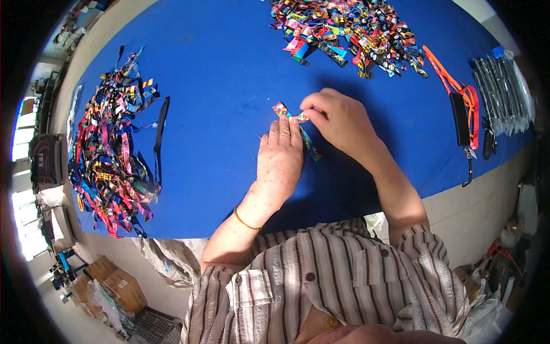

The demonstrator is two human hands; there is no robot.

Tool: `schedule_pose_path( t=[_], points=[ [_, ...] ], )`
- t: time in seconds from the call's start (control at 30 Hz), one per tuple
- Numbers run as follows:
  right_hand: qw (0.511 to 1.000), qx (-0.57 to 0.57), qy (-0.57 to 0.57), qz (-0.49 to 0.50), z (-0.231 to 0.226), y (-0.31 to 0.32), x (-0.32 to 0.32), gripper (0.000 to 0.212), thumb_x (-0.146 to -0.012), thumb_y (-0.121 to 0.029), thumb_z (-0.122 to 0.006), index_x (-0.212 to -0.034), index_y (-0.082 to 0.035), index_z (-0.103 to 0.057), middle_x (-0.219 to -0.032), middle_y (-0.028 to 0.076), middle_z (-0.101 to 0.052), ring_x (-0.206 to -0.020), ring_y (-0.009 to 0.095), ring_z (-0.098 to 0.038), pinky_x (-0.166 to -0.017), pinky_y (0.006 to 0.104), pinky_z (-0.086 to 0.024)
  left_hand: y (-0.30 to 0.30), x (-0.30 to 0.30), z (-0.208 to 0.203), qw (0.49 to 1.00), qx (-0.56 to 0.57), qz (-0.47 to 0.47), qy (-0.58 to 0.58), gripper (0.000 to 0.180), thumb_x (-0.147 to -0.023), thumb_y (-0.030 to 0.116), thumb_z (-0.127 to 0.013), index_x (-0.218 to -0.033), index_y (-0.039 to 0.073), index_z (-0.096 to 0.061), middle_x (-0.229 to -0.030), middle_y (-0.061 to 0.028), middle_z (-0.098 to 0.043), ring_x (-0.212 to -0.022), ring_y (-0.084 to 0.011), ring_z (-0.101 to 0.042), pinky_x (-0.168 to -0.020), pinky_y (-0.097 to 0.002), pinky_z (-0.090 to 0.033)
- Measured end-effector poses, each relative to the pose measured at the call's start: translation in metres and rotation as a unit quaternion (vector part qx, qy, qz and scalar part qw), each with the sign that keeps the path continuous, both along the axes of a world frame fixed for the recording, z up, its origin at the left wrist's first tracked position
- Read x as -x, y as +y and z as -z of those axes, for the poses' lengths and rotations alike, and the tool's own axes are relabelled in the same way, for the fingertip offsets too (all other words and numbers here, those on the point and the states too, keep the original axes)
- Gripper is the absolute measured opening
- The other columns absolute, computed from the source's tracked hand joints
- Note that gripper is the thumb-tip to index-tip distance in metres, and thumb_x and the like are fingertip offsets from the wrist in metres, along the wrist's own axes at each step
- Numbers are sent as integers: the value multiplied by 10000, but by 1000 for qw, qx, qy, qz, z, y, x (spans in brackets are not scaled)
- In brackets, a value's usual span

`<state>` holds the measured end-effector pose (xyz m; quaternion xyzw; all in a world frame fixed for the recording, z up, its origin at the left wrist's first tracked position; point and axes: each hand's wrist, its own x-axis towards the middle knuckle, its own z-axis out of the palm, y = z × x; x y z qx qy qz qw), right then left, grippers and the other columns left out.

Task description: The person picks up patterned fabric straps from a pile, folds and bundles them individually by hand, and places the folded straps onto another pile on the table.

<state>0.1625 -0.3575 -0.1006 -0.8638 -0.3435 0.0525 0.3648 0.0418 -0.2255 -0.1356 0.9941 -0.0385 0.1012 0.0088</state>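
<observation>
A short, brightly patterned fabric strap lies in the middle of the blue table, its pieces crossing under my fingertips. My left hand rests flat on it, fingers stretched out and pressing it down. From the right, my right hand pinches one end of the same strap between thumb and forefinger. A darker greenish tail extends toward me past my left fingertips. Just how the pieces join is hidden under the fingers.
A tangled pile of colourful straps covers the table's left side. Another heap of folded straps sits at the far side. To the right lie an orange lanyard with a black flat case and a stack of clear-bagged dark items.
</observation>
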Motion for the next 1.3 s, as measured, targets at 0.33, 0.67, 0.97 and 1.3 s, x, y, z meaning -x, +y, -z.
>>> schedule_pose_path(
  t=[0.33, 0.67, 0.97, 1.3],
  points=[
    [987, -19, -105, -123, 35, 38, -23, 135, -796, -161, -648, -866, -152, -763, -802, 69, -637, -799, 282, -641, -695, 400, -525, -4, 2, -3, 1000, -16, -12, 11, 523, -805, 76, -572, -1301, -77, -514, -1318, -245, -559, -1195, -348, -564, -925, -425, -484],
    [994, 43, -62, -79, 10, 14, -26, 218, -805, -141, -685, -1020, -106, -679, -904, 82, -642, -800, 262, -651, -703, 383, -526, -6, 1, -3, 1000, -12, -11, 5, 519, -817, 68, -561, -1312, -80, -503, -1310, -256, -556, -1189, -356, -563, -933, -439, -475],
    [997, -10, -77, -30, 32, 5, -11, 159, -766, -140, -716, -919, -113, -679, -867, 81, -629, -821, 300, -650, -711, 412, -530, -7, 2, -4, 1000, -20, 3, 20, 551, -823, 76, -562, -1316, -148, -459, -1309, -317, -536, -1200, -407, -552, -969, -467, -463],
    [995, -57, -68, -43, 31, -2, -5, 168, -808, -112, -686, -970, -71, -686, -881, 94, -613, -753, 266, -649, -676, 366, -531, -11, 5, 0, 1000, -20, -10, 16, 536, -845, 84, -536, -1331, -125, -445, -1378, -295, -488, -1236, -407, -522, -987, -501, -443]
  ],
)
